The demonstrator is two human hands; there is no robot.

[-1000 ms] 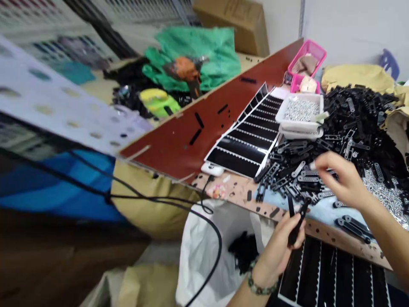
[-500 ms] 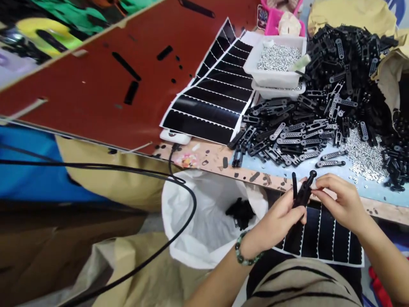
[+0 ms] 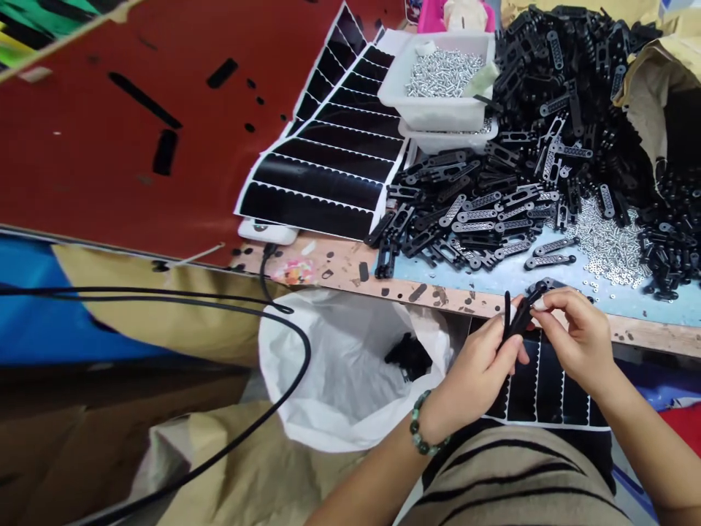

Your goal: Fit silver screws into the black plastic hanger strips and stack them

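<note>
Fingertips (image 3: 542, 304) of the right hand (image 3: 577, 337) pinch the top end of a slim black plastic strip (image 3: 519, 315), while the left hand (image 3: 482, 365) closes around its lower part, thumb pressed along it. The strip stands nearly upright in front of the workbench edge (image 3: 383, 276). A bead bracelet (image 3: 424, 432) circles the left wrist. A scalloped black sticker sheet (image 3: 548, 387) lies at six o'clock, below the hands. At nine o'clock an open white bag (image 3: 339, 365) holds a few black parts. At twelve o'clock spreads a heap of black parts (image 3: 548, 131) with loose screws (image 3: 607, 245); a white tray of screws (image 3: 438, 109) sits at eleven.
</note>
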